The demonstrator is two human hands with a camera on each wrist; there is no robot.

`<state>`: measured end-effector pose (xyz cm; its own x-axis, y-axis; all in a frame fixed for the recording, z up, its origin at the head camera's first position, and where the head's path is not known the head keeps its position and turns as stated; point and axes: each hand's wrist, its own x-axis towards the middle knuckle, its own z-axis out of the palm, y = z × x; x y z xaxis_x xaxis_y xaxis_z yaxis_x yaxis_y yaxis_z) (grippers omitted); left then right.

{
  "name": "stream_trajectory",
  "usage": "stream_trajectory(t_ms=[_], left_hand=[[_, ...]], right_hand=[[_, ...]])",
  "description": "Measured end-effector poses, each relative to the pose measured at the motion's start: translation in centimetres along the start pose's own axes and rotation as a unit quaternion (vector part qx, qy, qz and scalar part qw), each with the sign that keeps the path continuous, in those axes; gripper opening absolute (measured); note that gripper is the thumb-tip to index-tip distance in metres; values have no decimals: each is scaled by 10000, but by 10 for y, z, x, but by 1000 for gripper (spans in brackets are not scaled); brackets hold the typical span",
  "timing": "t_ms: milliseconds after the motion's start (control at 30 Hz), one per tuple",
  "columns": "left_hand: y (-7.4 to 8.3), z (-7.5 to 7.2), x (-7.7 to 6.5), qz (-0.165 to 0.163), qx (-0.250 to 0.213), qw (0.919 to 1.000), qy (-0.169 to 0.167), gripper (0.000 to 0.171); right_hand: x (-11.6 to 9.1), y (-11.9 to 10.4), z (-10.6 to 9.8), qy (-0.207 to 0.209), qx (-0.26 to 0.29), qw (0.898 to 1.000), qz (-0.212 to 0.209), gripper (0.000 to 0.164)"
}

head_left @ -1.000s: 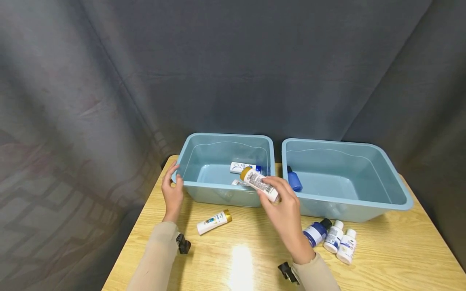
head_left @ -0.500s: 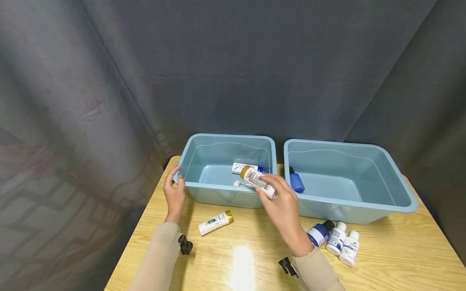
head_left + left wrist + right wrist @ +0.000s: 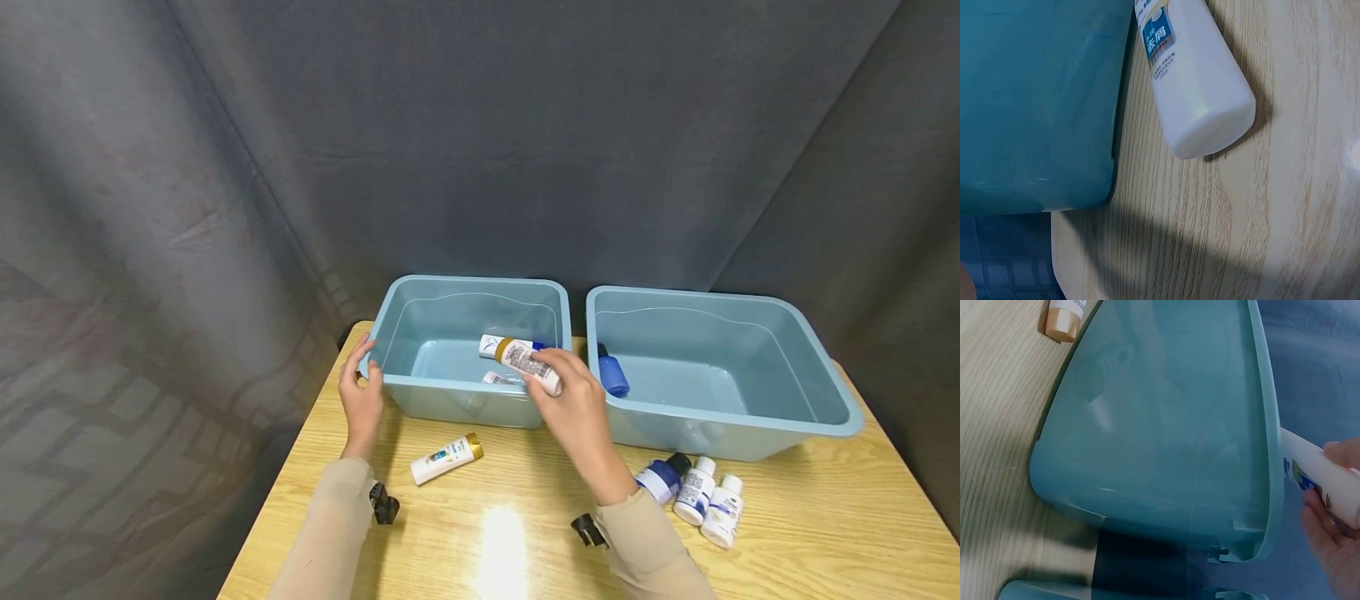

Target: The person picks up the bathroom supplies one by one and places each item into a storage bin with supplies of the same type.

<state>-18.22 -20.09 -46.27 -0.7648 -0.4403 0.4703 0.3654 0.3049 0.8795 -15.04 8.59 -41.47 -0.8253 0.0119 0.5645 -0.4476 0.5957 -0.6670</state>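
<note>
My right hand (image 3: 577, 412) pinches a white shampoo bottle (image 3: 527, 364) with a gold cap, tilted over the front right part of the left blue bin (image 3: 465, 402). In the right wrist view, thumb and fingers hold this bottle (image 3: 1329, 478) just past the bin's rim. My left hand (image 3: 362, 408) touches the front left corner of that bin, thumb and fingers spread. Inside the bin lie a white bottle with a blue cap (image 3: 491, 345) and another white item (image 3: 497, 378), partly hidden. Another white shampoo bottle with a gold cap (image 3: 447, 459) lies on the table before the bin.
To the right stands a second blue bin (image 3: 727, 421), with a blue bottle (image 3: 613, 377) inside. In front of it lie a dark blue bottle (image 3: 660, 481) and two white bottles, one being the outer bottle (image 3: 723, 512). A grey curtain (image 3: 480, 150) hangs behind the wooden table (image 3: 435, 542).
My right hand has lowered the shampoo bottle slightly further over the left bin. My left hand stays at the bin's corner. The view has shifted slightly.
</note>
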Motion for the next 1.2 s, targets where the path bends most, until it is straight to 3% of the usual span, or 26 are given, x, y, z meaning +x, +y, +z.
stream_trajectory(t_ms=[633,1000,1200], left_hand=[[-1,2,0,23,-52,10000,40,33],[0,0,0,-34,-38,10000,13,33],[1,-2,1,-71,-93,9999,82,33]], right_hand=[[22,12,8,-520,-118,9980,330,35],[31,23,17,-687,-288,9970,210,32],[36,26,23,-1022,-469,9936,127,30]])
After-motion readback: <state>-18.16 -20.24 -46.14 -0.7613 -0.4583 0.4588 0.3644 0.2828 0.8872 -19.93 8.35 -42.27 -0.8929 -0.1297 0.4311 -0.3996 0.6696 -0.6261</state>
